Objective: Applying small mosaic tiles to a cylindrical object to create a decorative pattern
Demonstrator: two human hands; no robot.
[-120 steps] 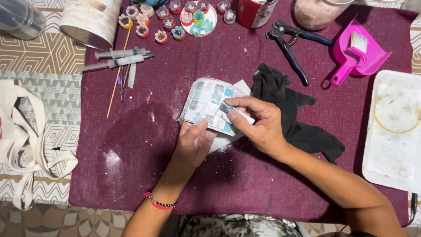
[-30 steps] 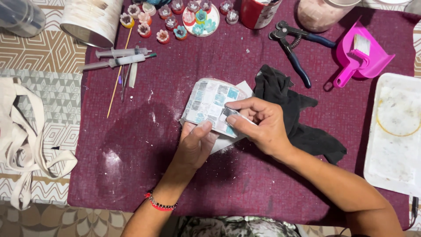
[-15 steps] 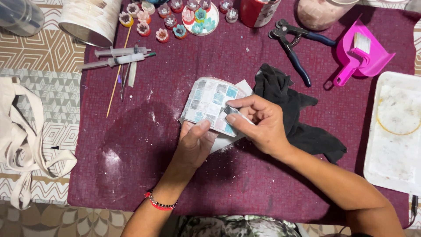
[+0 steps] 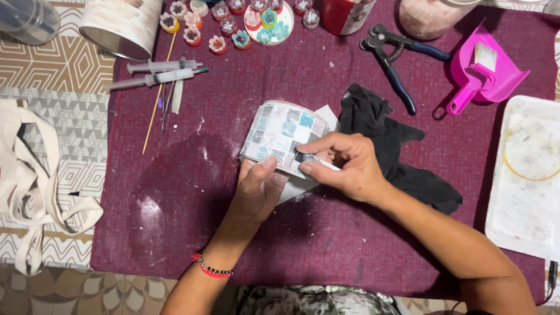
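A rounded piece covered in small square mosaic tiles (image 4: 284,133), white, grey and teal, is propped over a white sheet (image 4: 328,116) in the middle of a maroon mat (image 4: 192,192). My left hand (image 4: 256,189) grips its near edge from below, thumb on the tiles. My right hand (image 4: 348,164) pinches a small white wad and presses it against the tiles at the piece's lower right. A red bead bracelet (image 4: 213,270) circles my left wrist.
A black cloth (image 4: 391,146) lies right of the piece. Blue-handled nippers (image 4: 392,64), a pink dustpan with brush (image 4: 487,67) and a white tray (image 4: 528,175) sit to the right. Two syringes (image 4: 160,73), sticks, small flower pieces (image 4: 224,26), jars and a cream bag (image 4: 26,181) are at left and back.
My right hand has slid its wad a little down and toward me along the tiled face. The left hand keeps the same hold.
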